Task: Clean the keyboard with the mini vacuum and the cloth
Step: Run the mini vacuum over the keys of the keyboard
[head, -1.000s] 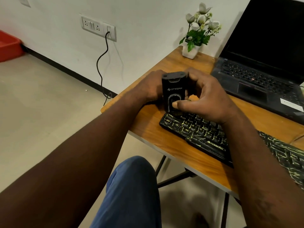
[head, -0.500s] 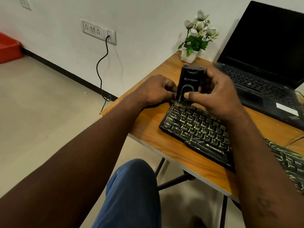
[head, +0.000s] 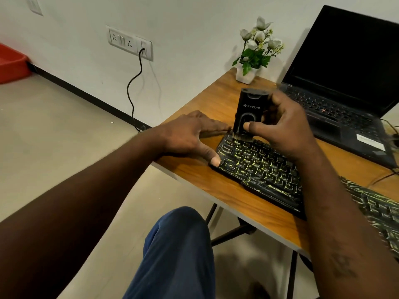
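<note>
A black keyboard point(head: 261, 167) with yellow-lit keys lies on the wooden desk point(head: 216, 104). My right hand point(head: 285, 128) grips a black mini vacuum point(head: 250, 108) upright, thumb on its front, its brush end touching the keyboard's far left corner. My left hand point(head: 190, 134) lies flat with spread fingers at the keyboard's left end, the thumb tip pressing on its near left corner. No cloth is in view.
An open black laptop point(head: 345, 83) sits at the back right of the desk. A small white pot of flowers point(head: 254, 55) stands at the desk's far edge. A cable point(head: 133, 87) hangs from the wall socket. My knee point(head: 179, 244) is below the desk edge.
My left hand has let go of the vacuum and spread flat at the keyboard's left end. My right hand carried the vacuum toward the keyboard's far left corner.
</note>
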Motion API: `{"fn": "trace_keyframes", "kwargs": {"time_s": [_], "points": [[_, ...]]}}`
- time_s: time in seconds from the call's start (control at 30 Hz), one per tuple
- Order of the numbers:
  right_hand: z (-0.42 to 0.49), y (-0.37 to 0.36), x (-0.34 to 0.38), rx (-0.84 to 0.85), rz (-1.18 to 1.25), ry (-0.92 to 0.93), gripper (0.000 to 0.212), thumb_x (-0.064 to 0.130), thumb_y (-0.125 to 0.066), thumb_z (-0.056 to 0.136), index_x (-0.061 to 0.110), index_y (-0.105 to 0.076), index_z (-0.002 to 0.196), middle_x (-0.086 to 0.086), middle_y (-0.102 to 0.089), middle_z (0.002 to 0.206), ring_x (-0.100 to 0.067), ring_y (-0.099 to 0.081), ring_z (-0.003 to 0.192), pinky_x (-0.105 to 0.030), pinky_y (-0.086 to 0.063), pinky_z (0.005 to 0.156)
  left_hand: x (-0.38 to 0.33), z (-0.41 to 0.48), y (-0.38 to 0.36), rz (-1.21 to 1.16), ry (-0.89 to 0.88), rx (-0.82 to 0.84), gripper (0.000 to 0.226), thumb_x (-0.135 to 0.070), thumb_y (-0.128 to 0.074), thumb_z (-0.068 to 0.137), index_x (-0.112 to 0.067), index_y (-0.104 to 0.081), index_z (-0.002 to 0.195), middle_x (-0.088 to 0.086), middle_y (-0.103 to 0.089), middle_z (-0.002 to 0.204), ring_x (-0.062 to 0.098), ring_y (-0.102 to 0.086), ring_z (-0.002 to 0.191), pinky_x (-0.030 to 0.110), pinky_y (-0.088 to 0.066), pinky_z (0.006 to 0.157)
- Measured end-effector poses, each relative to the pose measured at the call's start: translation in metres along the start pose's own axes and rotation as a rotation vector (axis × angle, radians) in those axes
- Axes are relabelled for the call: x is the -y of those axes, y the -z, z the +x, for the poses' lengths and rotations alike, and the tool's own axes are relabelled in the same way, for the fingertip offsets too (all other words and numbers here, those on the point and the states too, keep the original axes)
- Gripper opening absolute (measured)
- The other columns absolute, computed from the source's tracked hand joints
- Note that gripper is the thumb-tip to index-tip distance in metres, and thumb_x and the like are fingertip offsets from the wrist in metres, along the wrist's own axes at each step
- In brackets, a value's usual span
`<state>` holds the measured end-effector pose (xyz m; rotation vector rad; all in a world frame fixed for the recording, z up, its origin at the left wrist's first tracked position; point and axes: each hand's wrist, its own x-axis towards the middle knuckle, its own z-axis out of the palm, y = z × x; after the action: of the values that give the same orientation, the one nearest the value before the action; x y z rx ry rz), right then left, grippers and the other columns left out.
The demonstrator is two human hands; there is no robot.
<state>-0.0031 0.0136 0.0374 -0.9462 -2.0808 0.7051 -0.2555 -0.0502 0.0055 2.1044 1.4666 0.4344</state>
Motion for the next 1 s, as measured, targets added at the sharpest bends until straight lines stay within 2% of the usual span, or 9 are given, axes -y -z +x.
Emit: {"fn": "trace_keyframes", "kwargs": {"time_s": [0.07, 0.17, 0.3, 0.4, 0.57, 0.7, 0.77, 0.87, 1.0], "points": [[0.001, -0.002, 0.001, -0.025, -0.081, -0.001, 0.058, 0.017, -0.084, 0.079, 0.02, -0.06, 0.131, 0.007, -0.07, 0.116, -0.01, -0.07, 0.103, -0.038, -0.062, 0.089, 0.001, 0.005, -0.001, 0.081, 0.019, 0.051, 0.123, -0.088, -0.069, 0.054, -0.048, -0.021, 0.16, -0.008, -0.037, 0.155, 0.017, -0.024, 0.142, 0.051, -0.03, 0.117], [0.001, -0.004, 0.003, -0.029, -0.091, -0.003, 0.057, 0.016, -0.084, 0.08, 0.019, -0.059, 0.131, 0.009, -0.069, 0.116, -0.005, -0.07, 0.102, -0.03, -0.062, 0.086, 0.0, 0.008, 0.0, 0.168, -0.033, 0.104, 0.136, -0.093, -0.061, 0.048, -0.043, -0.007, 0.163, -0.008, -0.032, 0.16, 0.016, -0.021, 0.143, 0.05, -0.024, 0.119], [-0.001, -0.009, 0.009, 0.113, 0.008, 0.018, 0.056, 0.02, -0.085, 0.076, 0.021, -0.061, 0.126, 0.003, -0.07, 0.111, -0.016, -0.071, 0.101, -0.039, -0.063, 0.085, -0.002, 0.008, 0.001, 0.189, -0.089, 0.104, 0.117, -0.091, -0.066, 0.047, -0.057, -0.018, 0.149, -0.009, -0.037, 0.155, 0.008, -0.022, 0.139, 0.046, -0.024, 0.117], [-0.003, -0.014, 0.014, 0.227, 0.043, 0.076, 0.053, 0.021, -0.085, 0.076, 0.022, -0.062, 0.124, -0.009, -0.068, 0.108, -0.028, -0.071, 0.098, -0.048, -0.062, 0.082, -0.003, 0.007, 0.002, 0.183, -0.063, 0.093, 0.12, -0.084, -0.074, 0.047, -0.042, -0.03, 0.151, -0.004, -0.034, 0.156, -0.001, -0.018, 0.13, 0.045, -0.022, 0.119], [-0.002, -0.019, 0.02, 0.111, -0.098, 0.112, 0.049, 0.019, -0.084, 0.078, 0.02, -0.059, 0.119, 0.002, -0.068, 0.105, -0.017, -0.069, 0.094, -0.044, -0.061, 0.08, -0.006, 0.006, 0.002, 0.137, -0.058, 0.075, 0.109, -0.076, -0.083, 0.051, -0.055, -0.021, 0.138, -0.006, -0.033, 0.148, -0.007, -0.016, 0.114, 0.032, -0.023, 0.107], [-0.006, -0.024, 0.024, 0.304, 0.03, 0.14, 0.045, 0.016, -0.083, 0.076, 0.015, -0.063, 0.117, -0.003, -0.067, 0.103, -0.024, -0.068, 0.095, -0.041, -0.061, 0.08, 0.0, 0.008, -0.002, 0.133, -0.063, 0.043, 0.116, -0.088, -0.079, 0.047, -0.044, -0.038, 0.146, -0.007, -0.04, 0.149, 0.01, -0.031, 0.136, 0.049, -0.032, 0.118], [-0.004, -0.023, 0.023, 0.246, -0.013, 0.13, 0.045, 0.015, -0.083, 0.078, 0.017, -0.062, 0.118, 0.0, -0.068, 0.103, -0.018, -0.069, 0.096, -0.038, -0.061, 0.082, -0.001, 0.008, -0.002, 0.129, -0.043, 0.047, 0.122, -0.088, -0.079, 0.045, -0.045, -0.033, 0.15, -0.004, -0.036, 0.152, 0.012, -0.028, 0.138, 0.046, -0.028, 0.12], [-0.002, -0.02, 0.021, 0.101, -0.115, 0.092, 0.046, 0.018, -0.084, 0.079, 0.02, -0.059, 0.118, 0.008, -0.069, 0.103, -0.007, -0.068, 0.093, -0.031, -0.06, 0.081, -0.004, 0.009, 0.0, 0.137, -0.012, 0.059, 0.125, -0.077, -0.083, 0.05, -0.048, -0.019, 0.154, 0.0, -0.028, 0.155, 0.016, -0.022, 0.137, 0.04, -0.027, 0.11], [-0.006, -0.022, 0.023, 0.299, 0.06, 0.105, 0.044, 0.015, -0.086, 0.076, 0.014, -0.062, 0.113, -0.011, -0.067, 0.099, -0.028, -0.069, 0.089, -0.038, -0.061, 0.076, 0.0, 0.011, -0.002, 0.139, -0.045, 0.04, 0.118, -0.084, -0.081, 0.05, -0.045, -0.03, 0.149, -0.004, -0.034, 0.152, 0.018, -0.027, 0.141, 0.052, -0.028, 0.119]]}}
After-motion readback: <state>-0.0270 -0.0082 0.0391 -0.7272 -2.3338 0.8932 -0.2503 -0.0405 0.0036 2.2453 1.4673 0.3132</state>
